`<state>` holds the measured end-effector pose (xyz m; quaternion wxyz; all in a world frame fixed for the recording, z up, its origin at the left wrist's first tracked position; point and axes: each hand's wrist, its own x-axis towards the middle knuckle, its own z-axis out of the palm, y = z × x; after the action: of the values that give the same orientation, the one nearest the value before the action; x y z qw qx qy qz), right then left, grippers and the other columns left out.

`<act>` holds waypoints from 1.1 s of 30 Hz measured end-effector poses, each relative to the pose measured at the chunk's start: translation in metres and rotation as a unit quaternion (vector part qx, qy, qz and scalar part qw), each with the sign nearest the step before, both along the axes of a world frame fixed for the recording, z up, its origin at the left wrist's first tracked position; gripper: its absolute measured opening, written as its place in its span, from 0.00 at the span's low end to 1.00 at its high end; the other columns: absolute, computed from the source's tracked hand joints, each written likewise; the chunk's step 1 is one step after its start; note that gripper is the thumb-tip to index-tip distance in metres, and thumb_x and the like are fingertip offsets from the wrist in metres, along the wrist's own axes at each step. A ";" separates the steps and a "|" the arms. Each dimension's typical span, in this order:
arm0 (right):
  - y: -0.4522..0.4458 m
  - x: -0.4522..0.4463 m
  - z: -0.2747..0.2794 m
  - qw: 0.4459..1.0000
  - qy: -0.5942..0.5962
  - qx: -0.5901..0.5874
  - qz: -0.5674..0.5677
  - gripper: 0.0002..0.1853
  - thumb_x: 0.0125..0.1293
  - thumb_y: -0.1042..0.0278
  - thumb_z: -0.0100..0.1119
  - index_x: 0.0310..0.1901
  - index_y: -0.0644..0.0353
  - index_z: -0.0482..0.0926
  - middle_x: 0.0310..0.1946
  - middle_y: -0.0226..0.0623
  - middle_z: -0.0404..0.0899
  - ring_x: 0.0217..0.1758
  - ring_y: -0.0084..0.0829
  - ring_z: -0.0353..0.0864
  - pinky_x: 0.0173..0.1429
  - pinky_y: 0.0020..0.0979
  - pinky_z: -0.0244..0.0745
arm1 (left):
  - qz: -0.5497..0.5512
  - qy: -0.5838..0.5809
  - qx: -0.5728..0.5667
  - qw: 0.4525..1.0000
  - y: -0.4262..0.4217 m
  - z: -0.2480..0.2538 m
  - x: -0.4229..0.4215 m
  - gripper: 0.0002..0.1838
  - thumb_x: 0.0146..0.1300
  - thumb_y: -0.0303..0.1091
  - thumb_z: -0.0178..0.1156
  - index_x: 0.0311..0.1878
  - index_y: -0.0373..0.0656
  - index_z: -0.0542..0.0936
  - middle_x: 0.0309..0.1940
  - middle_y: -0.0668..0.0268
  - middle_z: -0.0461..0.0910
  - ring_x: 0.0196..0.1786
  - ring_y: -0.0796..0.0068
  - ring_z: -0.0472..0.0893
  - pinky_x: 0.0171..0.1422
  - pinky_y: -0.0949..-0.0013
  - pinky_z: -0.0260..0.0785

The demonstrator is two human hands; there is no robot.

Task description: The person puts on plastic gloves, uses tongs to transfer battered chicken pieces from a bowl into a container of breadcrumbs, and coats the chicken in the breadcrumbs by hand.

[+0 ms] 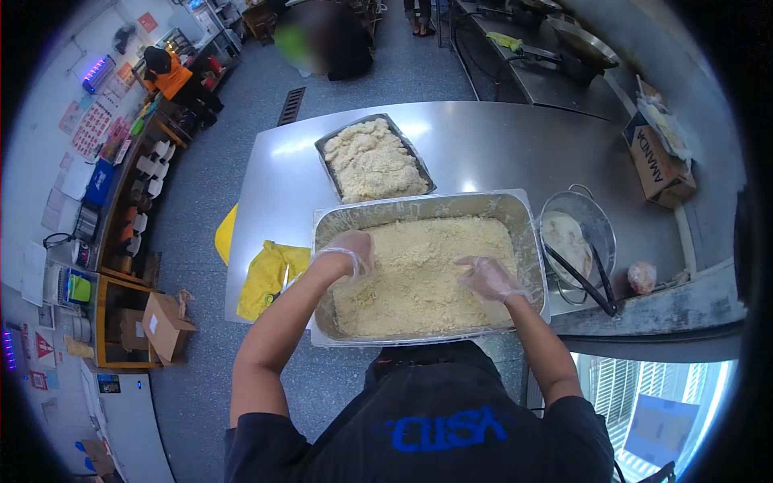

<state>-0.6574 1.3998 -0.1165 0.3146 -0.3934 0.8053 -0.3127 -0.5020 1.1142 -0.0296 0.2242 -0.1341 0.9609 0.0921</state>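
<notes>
A deep metal pan point(324, 217) full of pale yellow crumbs point(427, 282) lies in front of me on the steel table. Both my hands wear clear plastic gloves. My left hand point(352, 253) is at the pan's left side, its fingertips sunk in the crumbs and hidden. Over the right part of the crumbs, my right hand point(489, 279) has its fingers apart, with nothing seen in them. Behind the pan, a smaller tray point(328, 169) holds a heap of crumb-coated pieces point(374, 161). Right of the pan is a metal pot point(605, 233) with pale contents and black-handled tongs point(592, 290).
A yellow cloth point(270, 278) lies at the table's left edge. At the right are a cardboard box point(656, 161) and a small wrapped bundle point(642, 277). Woks point(584, 44) stand on the back counter. A person in orange point(171, 79) and other people are farther off.
</notes>
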 end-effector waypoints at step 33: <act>-0.033 0.030 0.005 0.997 -0.051 -0.005 -0.058 0.41 0.57 0.47 0.67 0.68 0.59 0.65 0.62 0.48 0.72 0.62 0.41 0.74 0.66 0.41 0.66 | 0.389 0.071 0.408 0.823 0.071 -0.056 0.019 0.48 0.54 0.44 0.71 0.68 0.24 0.57 0.58 0.47 0.74 0.52 0.59 0.81 0.55 0.58 0.74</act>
<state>-0.6274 1.3668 -0.1112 0.3349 -0.3308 0.8082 -0.3539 -0.4832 1.1851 -0.0852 0.1352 -0.3859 0.7167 0.5648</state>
